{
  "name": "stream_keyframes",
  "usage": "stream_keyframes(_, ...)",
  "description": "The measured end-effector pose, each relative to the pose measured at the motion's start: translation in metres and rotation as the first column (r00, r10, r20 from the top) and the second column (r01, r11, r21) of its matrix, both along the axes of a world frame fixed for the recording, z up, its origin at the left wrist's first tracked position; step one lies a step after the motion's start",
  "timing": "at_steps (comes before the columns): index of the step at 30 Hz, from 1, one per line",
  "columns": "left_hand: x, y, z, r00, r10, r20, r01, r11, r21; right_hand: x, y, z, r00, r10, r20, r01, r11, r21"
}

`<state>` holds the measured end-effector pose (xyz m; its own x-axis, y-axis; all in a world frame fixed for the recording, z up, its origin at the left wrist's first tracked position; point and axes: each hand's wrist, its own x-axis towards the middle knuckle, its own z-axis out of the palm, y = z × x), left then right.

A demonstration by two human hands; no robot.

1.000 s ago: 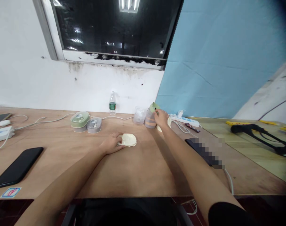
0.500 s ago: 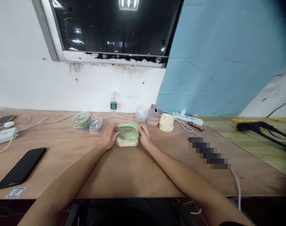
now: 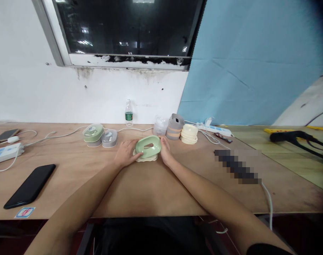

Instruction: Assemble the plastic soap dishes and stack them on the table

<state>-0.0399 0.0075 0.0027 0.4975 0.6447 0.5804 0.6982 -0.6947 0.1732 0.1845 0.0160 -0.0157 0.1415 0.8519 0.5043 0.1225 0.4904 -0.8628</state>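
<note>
Left forearm and right forearm were stretched forward, angled inward. Left hand was held thumb spread; right hand was held opposite, fingers pointed forward.

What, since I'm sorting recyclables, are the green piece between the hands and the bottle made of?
The green piece looks like rigid plastic, smooth and softly glossy: light glints on its curved inside. The bottle seems clear, shiny plastic: the white wall shows through it.
</note>
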Motion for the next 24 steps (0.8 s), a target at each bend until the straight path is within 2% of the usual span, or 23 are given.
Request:
stream_keyframes(3, -0.005, 0.004, 0.003, 0.997, 0.046, -0.065, -0.047, 0.999, -0.015, 0.0, -0.001, -0.001, 0.996, -0.049, 0.07, 0.052, 0.998, -0.034)
stream_keyframes(7, -0.005, 0.008, -0.002, 0.991, 0.028, -0.131, -0.038, 0.996, -0.08, 0.003, 0.0, -0.004, 0.965, -0.13, 0.226, 0.165, 0.976, -0.144)
stream_keyframes(9, -0.005, 0.01, -0.007, 0.99, 0.029, -0.139, -0.047, 0.991, -0.126, 0.006, 0.0, -0.005, 0.923, -0.147, 0.355, 0.22, 0.96, -0.173)
stream_keyframes(12, -0.005, 0.014, -0.012, 0.991, 0.015, -0.13, -0.039, 0.983, -0.182, 0.011, 0.002, -0.006, 0.839, -0.107, 0.533, 0.245, 0.949, -0.196)
stream_keyframes(16, -0.008, 0.018, -0.011, 0.993, -0.023, -0.118, -0.003, 0.976, -0.216, 0.01, 0.003, -0.008, 0.773, -0.052, 0.632, 0.187, 0.971, -0.148)
stream_keyframes(21, -0.012, 0.017, -0.01, 0.982, -0.055, -0.182, 0.01, 0.97, -0.243, 0.006, -0.003, -0.01, 0.726, 0.111, 0.679, -0.016, 0.989, -0.144)
stream_keyframes(24, -0.012, 0.016, -0.011, 0.97, -0.061, -0.234, -0.004, 0.964, -0.266, 0.005, -0.006, -0.01, 0.711, 0.103, 0.695, -0.035, 0.993, -0.112)
